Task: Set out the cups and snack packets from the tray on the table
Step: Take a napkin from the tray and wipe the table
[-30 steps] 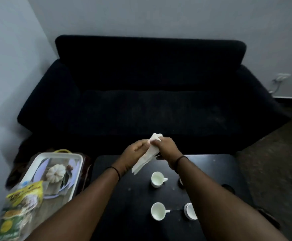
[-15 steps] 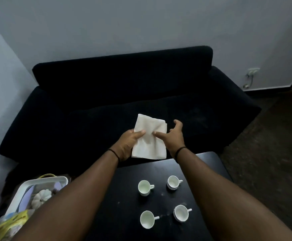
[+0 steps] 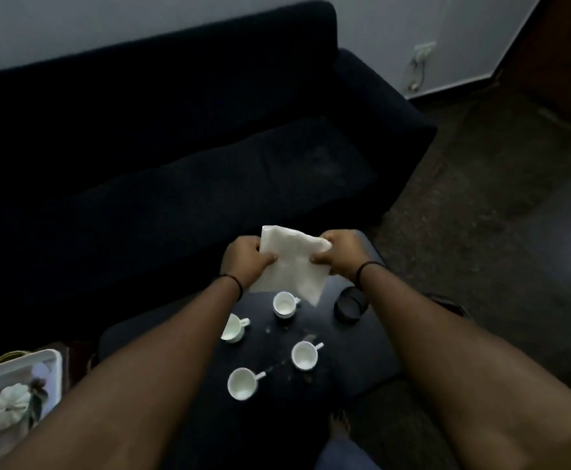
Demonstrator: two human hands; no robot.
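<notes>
Above the table's [image 3: 372, 351] far edge | left hand [image 3: 243, 262] and right hand [image 3: 342, 256] pinch a napkin [image 3: 291, 262] — cups [image 3: 284, 304] just below | tray [image 3: 48, 361] lies left — left hand nearer.

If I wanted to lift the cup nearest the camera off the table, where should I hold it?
Probably by its handle. The cup stands upright on the table, mouth up, with the small handle sticking out to its right and slightly away. Come in from the right and pinch the handle; the gap towards the neighbouring cup looks wide enough.
</notes>
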